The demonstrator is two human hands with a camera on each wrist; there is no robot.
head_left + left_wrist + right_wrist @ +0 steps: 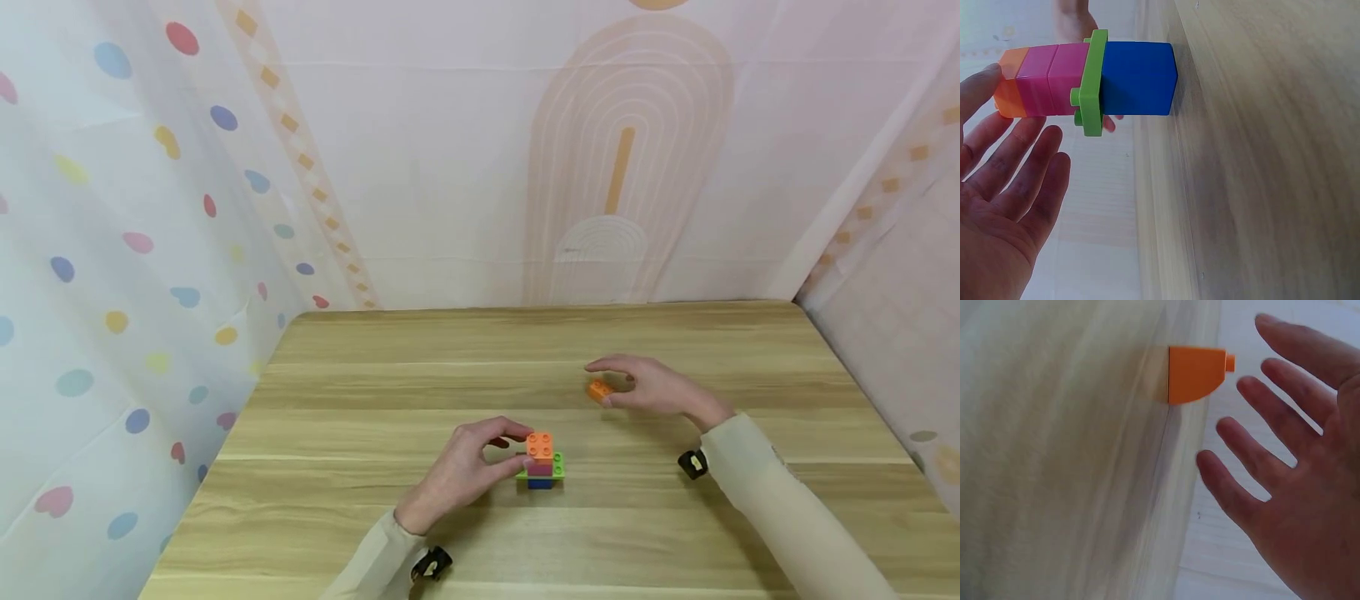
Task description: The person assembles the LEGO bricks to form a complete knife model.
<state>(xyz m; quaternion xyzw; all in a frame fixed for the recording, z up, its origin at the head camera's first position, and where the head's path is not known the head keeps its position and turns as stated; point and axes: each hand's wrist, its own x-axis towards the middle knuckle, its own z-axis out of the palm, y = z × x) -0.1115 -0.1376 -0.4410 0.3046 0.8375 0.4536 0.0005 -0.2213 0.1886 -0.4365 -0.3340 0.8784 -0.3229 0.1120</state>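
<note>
A small tower of toy building bricks stands upright on the table. From the bottom it has a blue block [1138, 78], a light green plate [1092, 94], magenta bricks [1038, 78] and an orange brick [539, 444] on top. My left hand [467, 460] pinches that orange top brick between thumb and index finger, the other fingers spread loosely. Farther back and to the right lies a separate orange brick [1196, 374] with one rounded side and studs on top. Around it my right hand [654, 387] hovers, thumb and fingers spread apart, with a gap showing in the right wrist view.
The wood-grain table [420, 367] runs back to a pale curtain [450, 167] with printed arches. Another curtain with coloured spots [135, 242] hangs along the left side. Black straps [692, 463] are on both wrists.
</note>
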